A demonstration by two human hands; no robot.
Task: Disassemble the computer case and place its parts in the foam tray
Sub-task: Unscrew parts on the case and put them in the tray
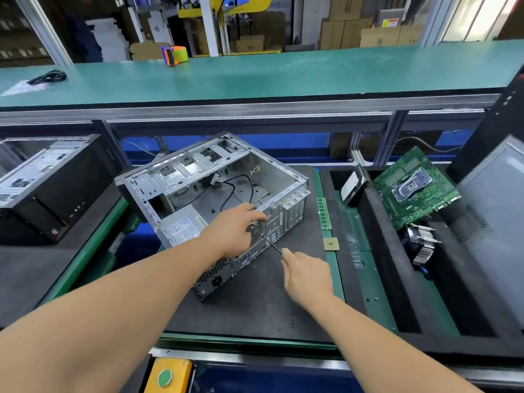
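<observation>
An open grey computer case (pixel 215 177) lies on its side on a dark mat, its rear panel facing me, with a power supply (pixel 184 225) and black cables inside. My left hand (pixel 235 231) rests on the top rear edge of the case, fingers curled over it. My right hand (pixel 304 275) grips a screwdriver (pixel 272 245) whose thin shaft points at the rear panel. To the right, the black foam tray (pixel 380 251) holds a hard drive (pixel 353 185), a green motherboard (pixel 414 188) and a finned heatsink (pixel 422 245).
A RAM stick (pixel 323 212) and a CPU chip (pixel 331 244) lie on the mat's right edge. Another black computer (pixel 48 182) stands at left. A grey side panel (pixel 493 222) leans at far right. A green shelf (pixel 255 72) runs across above, with a tape dispenser (pixel 174 55).
</observation>
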